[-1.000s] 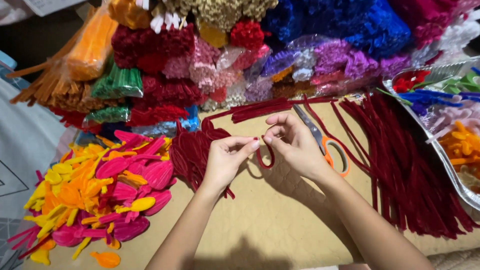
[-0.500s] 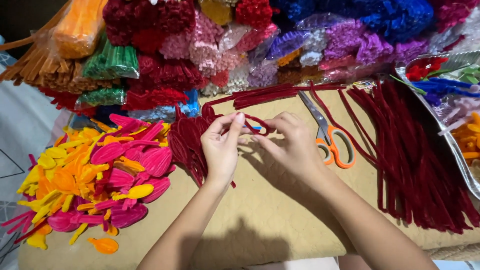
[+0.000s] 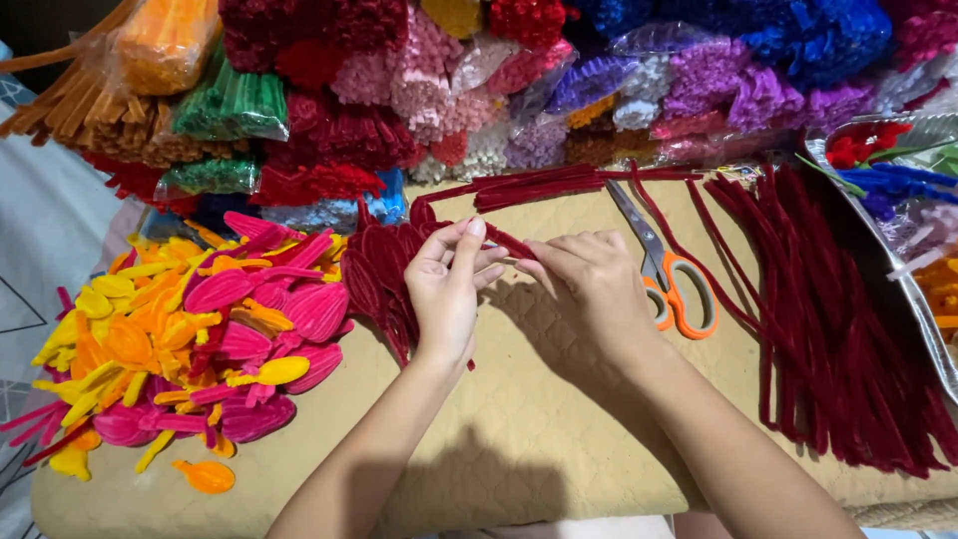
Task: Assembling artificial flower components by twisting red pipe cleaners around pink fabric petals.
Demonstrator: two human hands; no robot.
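Hands lower; dark red pipe cleaner [image 3: 504, 240] between fingers [image 3: 469, 232].

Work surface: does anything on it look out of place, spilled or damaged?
Nothing stands out. The left hand and right hand pinch a dark red pipe cleaner. The scissors lie flat beside them, and the pink and yellow petals sit in one heap.

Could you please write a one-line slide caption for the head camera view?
Both hands, left hand and right hand, pinch a dark red pipe cleaner beside orange-handled scissors.
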